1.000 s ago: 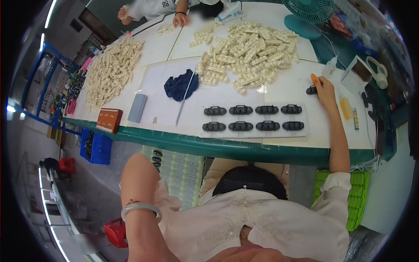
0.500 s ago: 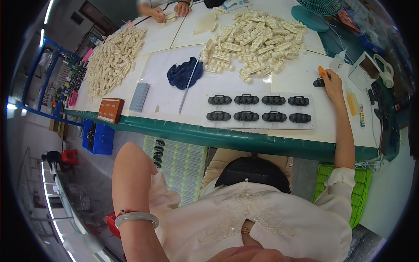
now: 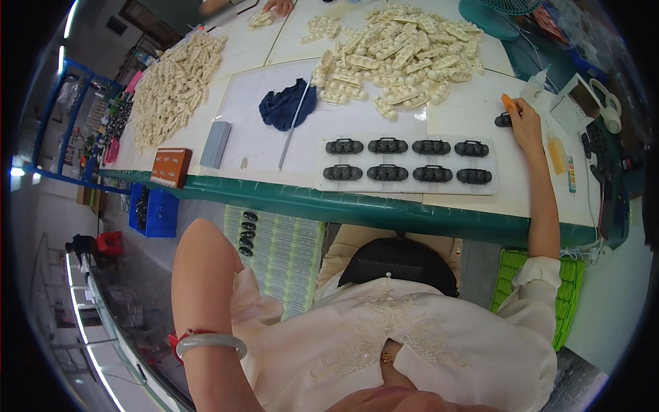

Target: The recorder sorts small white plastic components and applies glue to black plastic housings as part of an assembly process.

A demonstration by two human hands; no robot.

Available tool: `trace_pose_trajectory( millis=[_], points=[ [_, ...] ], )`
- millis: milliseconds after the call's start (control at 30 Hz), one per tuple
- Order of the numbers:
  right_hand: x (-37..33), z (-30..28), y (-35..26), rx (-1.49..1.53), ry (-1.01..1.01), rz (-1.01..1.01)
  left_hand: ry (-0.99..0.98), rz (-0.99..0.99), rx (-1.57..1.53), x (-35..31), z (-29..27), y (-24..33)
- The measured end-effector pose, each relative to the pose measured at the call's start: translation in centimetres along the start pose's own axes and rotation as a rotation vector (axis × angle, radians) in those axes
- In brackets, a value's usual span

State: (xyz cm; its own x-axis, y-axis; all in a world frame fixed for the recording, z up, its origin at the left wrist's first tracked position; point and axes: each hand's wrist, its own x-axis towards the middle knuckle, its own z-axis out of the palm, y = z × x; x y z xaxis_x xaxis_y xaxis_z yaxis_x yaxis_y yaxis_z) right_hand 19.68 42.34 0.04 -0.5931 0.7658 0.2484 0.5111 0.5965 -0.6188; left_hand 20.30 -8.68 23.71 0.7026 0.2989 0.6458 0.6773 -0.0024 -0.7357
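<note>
My right hand (image 3: 526, 126) is at the right side of the table, fingers closed around a small black molded part (image 3: 503, 119) that they partly cover. Something orange (image 3: 507, 101) sticks up at the fingertips; whether it is a finger cover or a held piece is unclear. To its left, a white tray (image 3: 405, 193) carries two rows of similar black parts (image 3: 388, 173). My left arm (image 3: 202, 288), with a pale bangle (image 3: 211, 341), is bent up toward me, and its hand is out of the picture.
Cream molded parts form a big pile (image 3: 405, 58) and another at left (image 3: 178, 93). A navy cloth (image 3: 285, 110) lies under a thin rod (image 3: 292, 130). Nearby are a grey-blue block (image 3: 216, 145), brown box (image 3: 171, 167), glue bottle (image 3: 535, 84) and fan (image 3: 489, 20). A co-worker's hand (image 3: 279, 7) shows far off.
The view has shifted slightly, so the table sits higher in the picture. The co-worker's hands have moved apart from the cream parts. My right hand stays at the black part.
</note>
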Motion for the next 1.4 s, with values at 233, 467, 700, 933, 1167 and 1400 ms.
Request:
trace_pose_trajectory(
  millis=[233,467,700,933,1167,1400],
  points=[
    [-0.4,-0.8,-3.0,-0.315,0.057,-0.1,1.021,-0.122,0.285,-5.7,6.0,-10.1],
    [-1.6,-0.3,-1.2,-0.257,0.158,-0.084,-0.679,-0.863,0.383,-32.7,13.6,-21.0],
    [-2.5,-0.1,-2.2,-0.234,0.237,-0.144,-1.293,-0.873,0.413,-51.2,15.1,-22.5],
    [-1.8,0.3,-2.1,-0.229,0.267,-0.167,-1.348,-0.735,0.225,-56.3,20.7,-26.1],
    [-1.3,0.5,-1.6,-0.235,0.261,-0.148,-1.38,-0.749,0.291,-61.0,20.7,-28.8],
    [-1.6,0.5,-1.7,-0.213,0.283,-0.158,-1.334,-0.763,0.365,-62.3,19.5,-30.0]
  ],
)
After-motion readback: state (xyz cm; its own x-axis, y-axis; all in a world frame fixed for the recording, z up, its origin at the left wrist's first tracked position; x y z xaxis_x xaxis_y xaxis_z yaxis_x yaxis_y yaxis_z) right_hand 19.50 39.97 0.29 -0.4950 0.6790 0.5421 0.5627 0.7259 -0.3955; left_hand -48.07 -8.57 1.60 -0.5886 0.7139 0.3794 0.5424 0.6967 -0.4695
